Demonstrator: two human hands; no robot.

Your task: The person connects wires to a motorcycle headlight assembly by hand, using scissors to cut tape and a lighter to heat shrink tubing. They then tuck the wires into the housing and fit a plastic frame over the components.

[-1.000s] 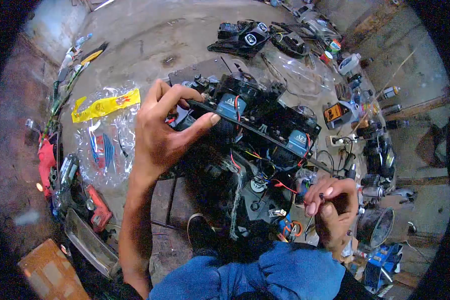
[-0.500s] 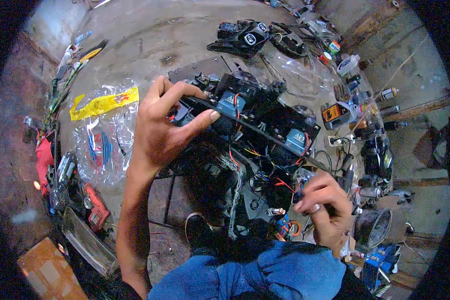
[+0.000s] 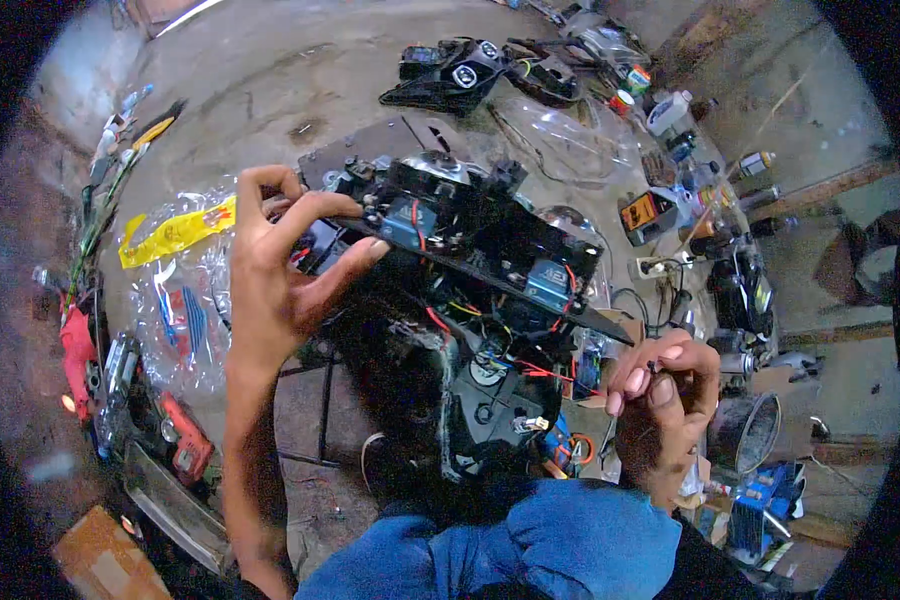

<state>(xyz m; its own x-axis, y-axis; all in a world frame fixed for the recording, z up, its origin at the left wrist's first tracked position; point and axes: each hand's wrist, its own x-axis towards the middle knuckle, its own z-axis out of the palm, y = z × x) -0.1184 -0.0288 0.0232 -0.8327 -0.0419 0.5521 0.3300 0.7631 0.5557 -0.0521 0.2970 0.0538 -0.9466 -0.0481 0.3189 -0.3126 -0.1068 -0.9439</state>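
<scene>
My left hand (image 3: 288, 250) is closed on the left end of a black headlight assembly (image 3: 490, 250), thumb in front and fingers behind. Two blue-grey labelled modules (image 3: 548, 284) with red wires sit along its side, and round projector lenses (image 3: 432, 167) show behind them. The assembly is tilted, its right end lower. My right hand (image 3: 665, 395) is near that lower end, apart from it, pinching a small dark piece (image 3: 653, 368) too small to identify. Loose red wires (image 3: 545, 371) and a connector (image 3: 532, 425) hang below the assembly.
Another black headlight unit (image 3: 448, 75) lies on the floor ahead. A plastic bag with a yellow strip (image 3: 178, 232) and a red power tool (image 3: 186, 437) are at left. Bottles, a black-orange can (image 3: 647, 212) and a metal cylinder (image 3: 745, 432) crowd the right side.
The view has shifted, so the assembly appears further left. My right hand has moved up and right, away from the red wires, with its fingers turned upward. My left hand keeps its grip.
</scene>
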